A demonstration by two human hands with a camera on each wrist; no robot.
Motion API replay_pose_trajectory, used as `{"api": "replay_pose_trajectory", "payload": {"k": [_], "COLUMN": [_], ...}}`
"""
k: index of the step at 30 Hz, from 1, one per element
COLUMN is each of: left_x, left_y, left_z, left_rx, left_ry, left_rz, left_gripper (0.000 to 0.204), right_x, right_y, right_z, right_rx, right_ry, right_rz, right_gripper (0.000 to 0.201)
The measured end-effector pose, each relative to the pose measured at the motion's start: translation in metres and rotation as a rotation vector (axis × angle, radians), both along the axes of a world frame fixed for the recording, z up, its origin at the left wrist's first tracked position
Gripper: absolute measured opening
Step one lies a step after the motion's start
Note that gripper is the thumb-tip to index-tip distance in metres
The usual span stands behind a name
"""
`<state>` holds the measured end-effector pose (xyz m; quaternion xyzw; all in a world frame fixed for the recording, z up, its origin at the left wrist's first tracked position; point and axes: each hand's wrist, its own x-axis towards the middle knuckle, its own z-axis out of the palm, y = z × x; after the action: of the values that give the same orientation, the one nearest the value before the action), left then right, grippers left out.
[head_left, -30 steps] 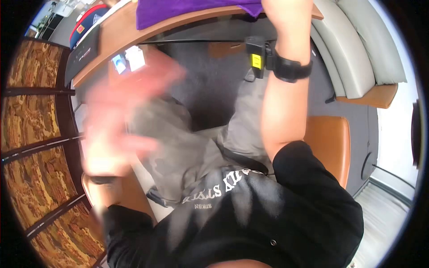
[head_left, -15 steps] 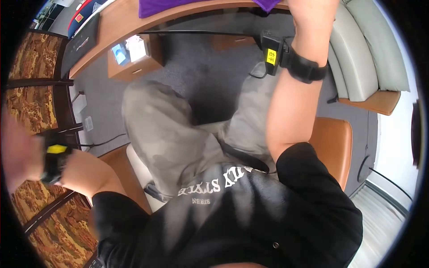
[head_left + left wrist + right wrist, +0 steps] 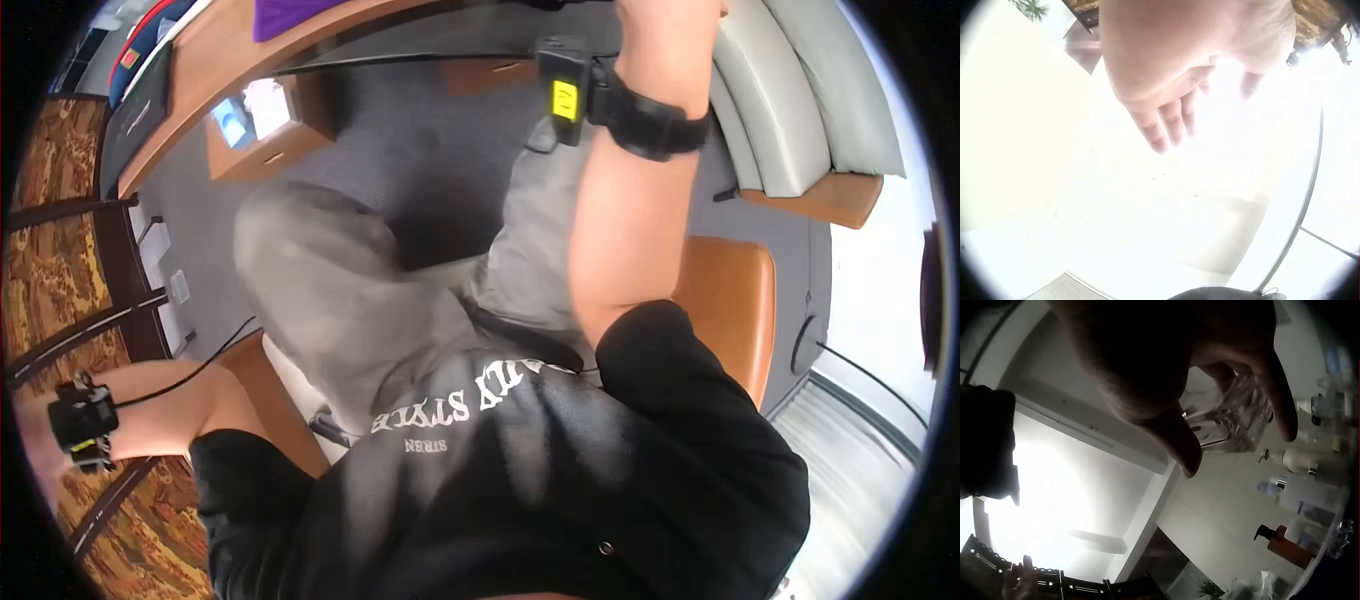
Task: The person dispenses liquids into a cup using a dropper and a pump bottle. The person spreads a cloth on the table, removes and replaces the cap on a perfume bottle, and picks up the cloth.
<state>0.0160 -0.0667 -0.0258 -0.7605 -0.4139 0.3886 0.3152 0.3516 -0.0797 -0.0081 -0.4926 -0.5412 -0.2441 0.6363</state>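
At the top of the head view is my right hand [image 3: 668, 25], cut off by the frame edge. The right wrist view has its thumb and fingers gripping a clear, faceted, glass-like object [image 3: 1235, 422]; its exact kind I cannot tell. My left hand [image 3: 1191, 56] is held out to the side with nothing in it, its fingers loosely extended in the left wrist view. In the head view it lies blurred at the far left edge. Both wrists carry black straps with camera units, the right one [image 3: 565, 95] bearing a yellow label.
Bottles stand in the right wrist view: an amber pump bottle [image 3: 1291, 547], a cream pump bottle [image 3: 1297, 460] and several others. A curved wooden desk [image 3: 215, 75] holds a purple cloth [image 3: 290, 15]. Under it is a small cabinet [image 3: 285, 155]. A patterned folding screen [image 3: 60, 260] stands at left.
My left hand has swung from in front of my lap out to the far left. The right arm stays raised at the top; the head view has shifted slightly.
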Motion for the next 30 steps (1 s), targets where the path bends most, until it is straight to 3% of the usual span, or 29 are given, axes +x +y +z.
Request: {"api": "replay_pose_trajectory", "payload": {"k": [1, 2, 3, 6, 8, 9, 10, 11, 12, 13, 14, 15, 16, 17, 18, 19, 21, 22, 23, 25, 26, 27, 29, 30], "left_x": [-0.126, -0.191, -0.099, 0.014, 0.013, 0.017, 0.013, 0.016, 0.025, 0.016, 0.014, 0.014, 0.006, -0.011, -0.020, -0.020, -0.017, -0.019, -0.020, -0.013, -0.013, -0.012, -0.002, 0.005], "left_y": [0.096, 0.150, 0.116, 0.060, 0.073, 0.073, 0.086, 0.103, 0.121, 0.125, 0.112, 0.158, 0.207, 0.254, 0.274, 0.274, 0.271, 0.269, 0.268, 0.258, 0.256, 0.254, 0.234, 0.221], "left_z": [0.007, 0.011, 0.001, 0.000, 0.003, 0.004, 0.012, 0.025, 0.053, 0.073, 0.074, 0.097, 0.102, 0.117, 0.111, 0.106, 0.095, 0.091, 0.089, 0.082, 0.076, 0.073, 0.074, 0.078], "left_rx": [-0.203, -0.406, -0.610, -1.202, -1.591, -1.793, -1.869, -1.814, -1.598, -1.254, -0.935, -0.668, -0.627, -0.498, -0.495, -0.478, -0.294, -0.306, -0.315, -0.343, -0.413, -0.492, -0.591, -0.613], "left_ry": [0.004, 0.013, 0.024, 0.052, 0.076, 0.089, -0.344, -0.684, -0.872, -1.261, -1.824, -1.735, -1.703, -1.693, -1.867, -1.870, -2.187, -2.201, -2.217, -2.404, -2.549, -2.688, -2.826, -2.814], "left_rz": [-0.055, -0.107, -0.153, -0.277, -0.375, -0.421, -0.587, -0.775, -0.919, -0.842, -0.572, -0.699, -0.693, -0.622, -0.638, -0.647, -0.517, -0.505, -0.497, -0.483, -0.496, -0.502, -0.549, -0.567], "left_gripper": [0.049, 0.048, 0.048, 0.046, 0.045, 0.045, 0.040, 0.038, 0.039, 0.041, 0.046, 0.040, 0.059, 0.054, 0.048, 0.048, 0.041, 0.039, 0.037, 0.035, 0.034, 0.033, 0.031, 0.030], "right_x": [-0.005, -0.013, -0.021, -0.021, 0.001, 0.002, 0.002, 0.002, -0.006, -0.020, -0.028, -0.029, -0.029, -0.029, -0.021, -0.023, -0.034, -0.048, -0.039, -0.026, -0.041, -0.037, -0.024, -0.029], "right_y": [-0.003, -0.005, -0.007, 0.002, 0.016, 0.016, 0.017, 0.016, 0.011, 0.001, -0.003, -0.001, 0.001, 0.004, 0.005, 0.007, 0.000, -0.010, -0.006, 0.010, -0.001, 0.002, 0.005, 0.004], "right_z": [0.002, 0.005, 0.007, 0.004, -0.010, -0.012, -0.013, -0.013, -0.008, 0.001, 0.009, 0.011, 0.009, 0.006, 0.003, 0.005, 0.014, 0.028, 0.023, 0.018, 0.022, 0.024, 0.017, 0.022], "right_rx": [-0.021, -0.041, -0.062, -0.090, 0.066, 0.064, 0.066, 0.068, 0.074, -0.023, -0.118, -0.098, -0.047, 0.000, -0.011, 0.000, -0.033, -0.132, -0.116, 0.088, -0.015, -0.007, -0.033, -0.079], "right_ry": [0.053, 0.109, 0.168, 0.282, -0.115, -0.117, -0.106, -0.092, -0.094, 0.124, 0.336, 0.318, 0.356, 0.395, 0.260, 0.252, 0.455, 0.515, 0.499, 0.245, 0.544, 0.524, 0.307, 0.317], "right_rz": [0.018, 0.038, 0.064, 0.128, -0.076, -0.078, -0.043, -0.008, -0.005, 0.052, 0.111, 0.125, 0.180, 0.236, 0.146, 0.155, 0.187, 0.103, 0.112, 0.093, 0.149, 0.170, -0.098, -0.138], "right_gripper": [0.053, 0.053, 0.053, 0.053, 0.052, 0.052, 0.052, 0.052, 0.052, 0.052, 0.052, 0.052, 0.053, 0.054, 0.055, 0.055, 0.056, 0.056, 0.056, 0.057, 0.063, 0.063, 0.061, 0.062]}}
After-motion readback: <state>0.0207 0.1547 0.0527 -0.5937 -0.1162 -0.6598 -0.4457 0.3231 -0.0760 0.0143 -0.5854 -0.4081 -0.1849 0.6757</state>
